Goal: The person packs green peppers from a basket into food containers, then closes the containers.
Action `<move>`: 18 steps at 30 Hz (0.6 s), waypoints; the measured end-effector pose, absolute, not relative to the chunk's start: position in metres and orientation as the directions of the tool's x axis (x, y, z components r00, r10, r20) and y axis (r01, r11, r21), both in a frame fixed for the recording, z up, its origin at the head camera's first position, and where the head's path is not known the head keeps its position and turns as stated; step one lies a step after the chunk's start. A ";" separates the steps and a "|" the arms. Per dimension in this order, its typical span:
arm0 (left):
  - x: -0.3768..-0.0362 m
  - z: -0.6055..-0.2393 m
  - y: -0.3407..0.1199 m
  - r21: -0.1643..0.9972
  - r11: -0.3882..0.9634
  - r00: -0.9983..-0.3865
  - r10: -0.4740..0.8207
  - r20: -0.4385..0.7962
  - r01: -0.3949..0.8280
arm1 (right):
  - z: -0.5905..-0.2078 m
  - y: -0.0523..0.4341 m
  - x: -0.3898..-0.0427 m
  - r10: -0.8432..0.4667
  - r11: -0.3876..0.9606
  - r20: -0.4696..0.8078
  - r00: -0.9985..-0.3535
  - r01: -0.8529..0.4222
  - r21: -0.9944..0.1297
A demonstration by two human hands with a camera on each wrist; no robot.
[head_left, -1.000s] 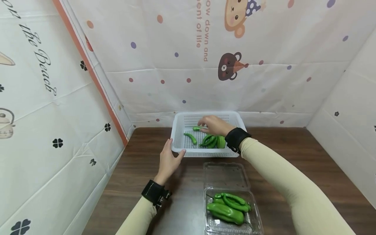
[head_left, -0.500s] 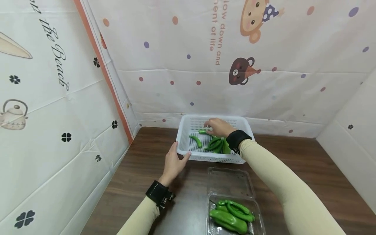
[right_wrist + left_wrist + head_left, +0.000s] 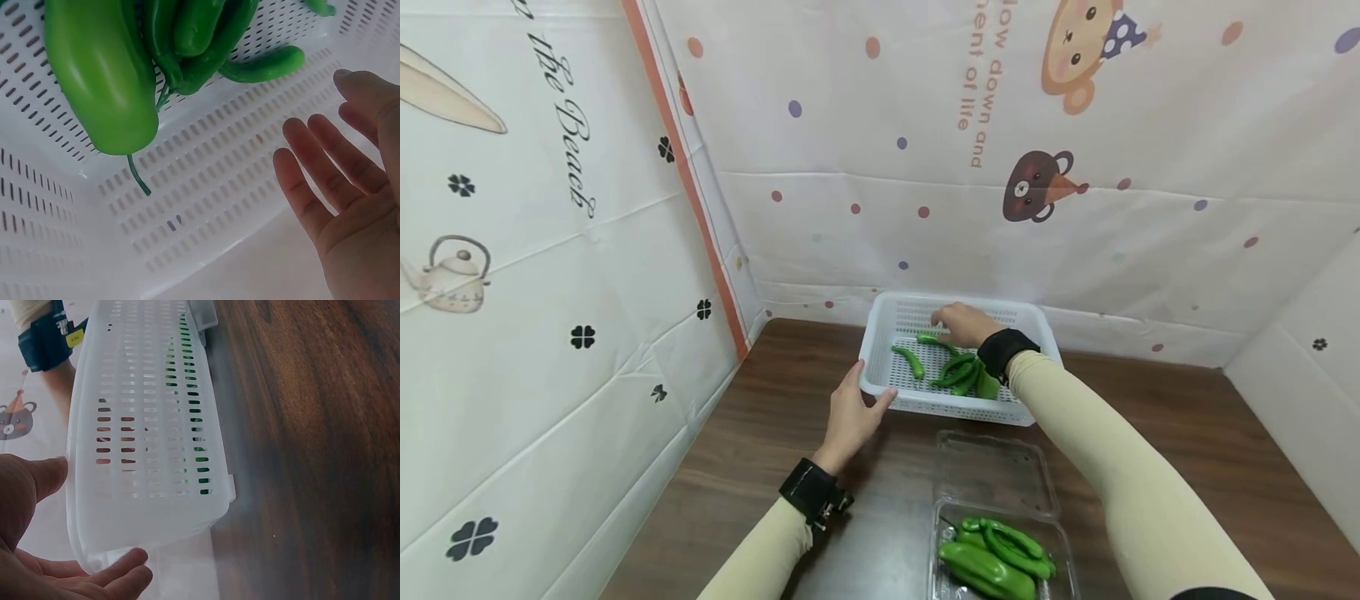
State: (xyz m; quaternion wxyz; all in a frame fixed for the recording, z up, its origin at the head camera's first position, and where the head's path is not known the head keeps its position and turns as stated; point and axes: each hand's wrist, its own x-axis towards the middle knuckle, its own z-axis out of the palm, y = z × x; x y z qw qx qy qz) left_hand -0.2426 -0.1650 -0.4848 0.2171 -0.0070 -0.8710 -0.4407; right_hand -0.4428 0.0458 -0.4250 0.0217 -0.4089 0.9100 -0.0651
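Now a white slotted basket (image 3: 958,367) sits on the dark wooden bench (image 3: 760,450), far from the viewer, its long axis running left to right along the back wall. Inside lie glossy green peppers (image 3: 958,372), a bunch in the middle fanned with stems toward the far left, plus a single curved pepper (image 3: 909,360) to their left, lying diagonally. The right hand (image 3: 964,323) hovers over the basket's far part, fingers (image 3: 312,181) relaxed and slightly spread, holding nothing. The left hand (image 3: 850,417) rests against the basket's near left corner, thumb on the rim, fingers straight. Near right stands an open clear box (image 3: 992,467) with more peppers.
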 end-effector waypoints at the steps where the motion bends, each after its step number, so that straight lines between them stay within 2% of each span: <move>1: -0.242 -0.485 -0.165 0.765 0.612 -0.905 -0.183 0.384 0.201 | -0.427 0.045 -0.444 -0.746 0.659 0.009 -0.666 -0.741 -0.131; 11: -0.243 -0.485 -0.164 0.763 0.611 -0.898 -0.188 0.399 0.211 | -0.450 0.042 -0.465 -0.770 0.636 0.003 -0.638 -0.768 -0.075; 18: -0.241 -0.485 -0.167 0.765 0.610 -0.902 -0.185 0.389 0.205 | -0.455 0.040 -0.466 -0.759 0.651 -0.025 -0.651 -0.756 -0.070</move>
